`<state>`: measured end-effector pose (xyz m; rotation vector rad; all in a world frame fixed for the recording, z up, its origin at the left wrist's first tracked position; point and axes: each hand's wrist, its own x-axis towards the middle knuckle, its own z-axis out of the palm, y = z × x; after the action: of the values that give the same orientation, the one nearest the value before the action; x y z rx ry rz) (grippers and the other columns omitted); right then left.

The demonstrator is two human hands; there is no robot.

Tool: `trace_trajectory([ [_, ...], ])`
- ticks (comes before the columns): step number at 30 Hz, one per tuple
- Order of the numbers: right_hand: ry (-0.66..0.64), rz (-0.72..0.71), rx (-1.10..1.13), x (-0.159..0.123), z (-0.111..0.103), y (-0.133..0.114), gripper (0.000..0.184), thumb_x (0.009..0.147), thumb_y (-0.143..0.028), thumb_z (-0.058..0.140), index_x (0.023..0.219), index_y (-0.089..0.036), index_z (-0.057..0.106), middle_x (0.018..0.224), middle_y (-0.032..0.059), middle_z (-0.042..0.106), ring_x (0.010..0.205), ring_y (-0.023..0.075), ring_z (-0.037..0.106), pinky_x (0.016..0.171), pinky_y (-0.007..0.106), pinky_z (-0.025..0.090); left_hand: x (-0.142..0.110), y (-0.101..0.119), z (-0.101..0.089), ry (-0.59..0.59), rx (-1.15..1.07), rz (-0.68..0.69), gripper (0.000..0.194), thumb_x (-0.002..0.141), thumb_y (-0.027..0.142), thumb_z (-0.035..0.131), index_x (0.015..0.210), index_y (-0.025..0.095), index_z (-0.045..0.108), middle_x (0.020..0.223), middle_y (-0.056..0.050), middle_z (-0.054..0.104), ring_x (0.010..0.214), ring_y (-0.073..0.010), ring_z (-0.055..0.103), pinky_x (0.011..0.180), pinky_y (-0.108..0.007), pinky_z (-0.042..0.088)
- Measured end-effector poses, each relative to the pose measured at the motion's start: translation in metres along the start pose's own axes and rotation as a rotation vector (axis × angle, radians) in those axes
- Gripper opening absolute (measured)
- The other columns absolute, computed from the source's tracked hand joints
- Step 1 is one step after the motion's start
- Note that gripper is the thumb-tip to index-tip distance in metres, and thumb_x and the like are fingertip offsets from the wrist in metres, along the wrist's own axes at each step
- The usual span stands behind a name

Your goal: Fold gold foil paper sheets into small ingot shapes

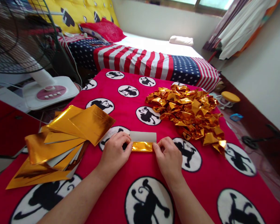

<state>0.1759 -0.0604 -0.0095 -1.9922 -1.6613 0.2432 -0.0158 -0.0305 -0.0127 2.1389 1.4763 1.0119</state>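
Between my hands lies one sheet of gold foil paper, partly folded, with its pale grey back showing above a shiny gold strip. My left hand pinches the sheet's left end. At the right end my right hand grips it, thumb and fingers closed together. To the left is a loose stack of flat gold foil sheets, some with pale backs turned up. A heap of folded gold foil pieces sits to the right, beyond my right hand.
Everything rests on a red cloth printed with black monkeys in white ovals. A fan stands at the left beside a dark red cabinet. Behind is a bed with a striped cover; a yellow stool stands at the right.
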Motion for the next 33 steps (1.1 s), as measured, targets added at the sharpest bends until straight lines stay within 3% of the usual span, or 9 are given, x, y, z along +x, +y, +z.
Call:
trace_trajectory([
  [25,0.008,0.017,-0.084,-0.0006,0.0004,-0.0044,0.024,0.085,-0.033,0.058,0.066,-0.020,0.054,0.075,-0.0018,0.057,0.060,0.0116,0.050,0.054,0.027,0.026,-0.0004,0.0006,0.0048,0.045,0.079,-0.006,0.017,0.078,0.012,0.058,0.065,0.020,0.050,0.084,-0.006,0.059,0.089,-0.0230,0.057,0.082,-0.038,0.046],
  [33,0.003,0.029,-0.083,-0.0004,0.0010,-0.0047,0.024,0.084,-0.033,0.058,0.065,-0.020,0.052,0.075,-0.0018,0.056,0.061,0.0122,0.051,0.055,0.027,0.026,-0.0030,0.0022,0.0066,0.033,0.138,-0.033,0.014,0.079,0.012,0.057,0.079,0.021,0.047,0.081,-0.003,0.054,0.083,-0.0231,0.053,0.077,-0.037,0.044],
])
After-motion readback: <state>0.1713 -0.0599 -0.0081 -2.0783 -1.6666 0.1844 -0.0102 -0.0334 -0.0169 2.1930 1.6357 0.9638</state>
